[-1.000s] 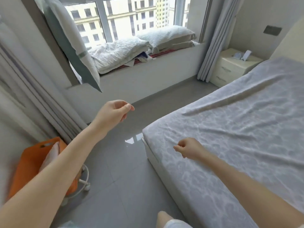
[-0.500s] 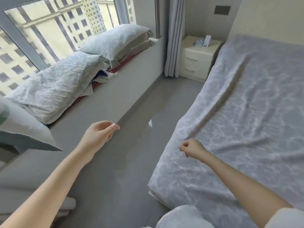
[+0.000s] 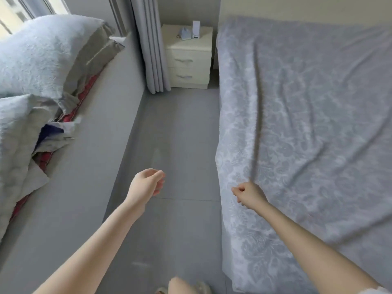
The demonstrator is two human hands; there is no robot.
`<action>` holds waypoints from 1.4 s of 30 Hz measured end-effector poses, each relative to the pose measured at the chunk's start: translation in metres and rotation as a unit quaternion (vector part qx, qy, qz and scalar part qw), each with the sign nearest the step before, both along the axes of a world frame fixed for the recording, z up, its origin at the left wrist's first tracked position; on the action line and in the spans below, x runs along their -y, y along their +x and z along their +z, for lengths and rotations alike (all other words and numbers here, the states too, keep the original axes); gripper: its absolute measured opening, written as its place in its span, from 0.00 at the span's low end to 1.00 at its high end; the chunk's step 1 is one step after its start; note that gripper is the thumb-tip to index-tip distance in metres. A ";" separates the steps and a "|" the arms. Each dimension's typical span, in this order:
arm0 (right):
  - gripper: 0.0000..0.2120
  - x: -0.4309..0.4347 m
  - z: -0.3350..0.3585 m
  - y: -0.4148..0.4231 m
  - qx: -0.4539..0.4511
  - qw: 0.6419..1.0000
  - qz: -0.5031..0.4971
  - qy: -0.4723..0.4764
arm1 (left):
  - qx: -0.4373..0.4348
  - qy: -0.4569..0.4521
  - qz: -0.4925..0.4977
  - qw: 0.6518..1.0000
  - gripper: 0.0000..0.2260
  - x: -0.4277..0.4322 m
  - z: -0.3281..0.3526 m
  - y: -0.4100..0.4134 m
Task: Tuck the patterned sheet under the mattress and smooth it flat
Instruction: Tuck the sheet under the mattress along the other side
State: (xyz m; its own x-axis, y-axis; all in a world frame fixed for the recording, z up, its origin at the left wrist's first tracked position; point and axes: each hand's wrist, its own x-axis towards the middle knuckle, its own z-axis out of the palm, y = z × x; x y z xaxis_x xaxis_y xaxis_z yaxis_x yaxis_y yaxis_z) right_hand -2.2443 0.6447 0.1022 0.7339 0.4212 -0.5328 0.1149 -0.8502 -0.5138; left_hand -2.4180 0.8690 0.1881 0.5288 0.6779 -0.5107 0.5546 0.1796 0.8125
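- Two hands were out: our left hand (image 3: 146,184), loosely curled and empty, hung over the grey tiled floor (image 3: 180,124).
- Our right hand (image 3: 249,195), curled tight, sat on the grey-blue damask-patterned sheet (image 3: 318,124) at its draped side edge; we could not tell if it pinched cloth.
- That edge ran straight away from us, so we judged the right hand nearer for tucking.

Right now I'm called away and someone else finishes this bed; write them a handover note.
Left hand: loosely curled, empty, over the floor.
Right hand: curled at the draped edge of the sheet; whether it pinches the cloth is unclear.
Sheet: spread on top and hanging down the side by the floor. A long fold runs from the right hand toward the far end.
Done: sheet spread.
Left: tuck the hanging side under, smooth the fold and wrinkles.
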 end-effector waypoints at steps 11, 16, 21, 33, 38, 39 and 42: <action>0.23 -0.070 -0.074 0.106 0.090 0.987 -0.071 -0.114 | -0.085 -0.125 -0.056 0.987 0.07 -0.061 -0.177 0.177; 0.38 -0.110 -0.151 0.214 0.113 0.964 0.003 -0.241 | -0.132 -0.156 -0.062 0.977 0.07 -0.087 -0.271 0.274; 0.47 -0.129 -0.218 0.285 0.133 0.949 0.048 -0.281 | -0.163 -0.173 -0.094 0.967 0.07 -0.094 -0.362 0.360; 0.54 -0.127 -0.281 0.274 0.173 0.942 0.039 -0.286 | -0.156 -0.377 -0.086 0.909 0.18 -0.094 -0.452 0.443; 0.40 -0.176 -0.239 0.268 0.178 0.950 -0.011 -0.255 | -0.128 -0.334 -0.090 0.930 0.18 -0.137 -0.384 0.403; 0.36 -0.195 -0.231 0.259 0.200 0.955 -0.003 -0.219 | -0.116 -0.343 -0.114 0.925 0.17 -0.141 -0.369 0.402; 0.25 -0.234 -0.223 0.235 0.187 0.973 -0.020 -0.135 | -0.073 -0.385 -0.222 0.893 0.13 -0.142 -0.335 0.418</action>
State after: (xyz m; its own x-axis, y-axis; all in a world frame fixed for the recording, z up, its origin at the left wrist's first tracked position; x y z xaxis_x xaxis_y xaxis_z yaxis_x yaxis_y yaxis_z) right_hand -2.0089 0.8790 -0.1209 0.9108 0.2697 -0.3125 0.2148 -0.9562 -0.1989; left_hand -2.0004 1.0107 -0.1467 0.5484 -0.1633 -0.8201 0.7993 0.3906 0.4566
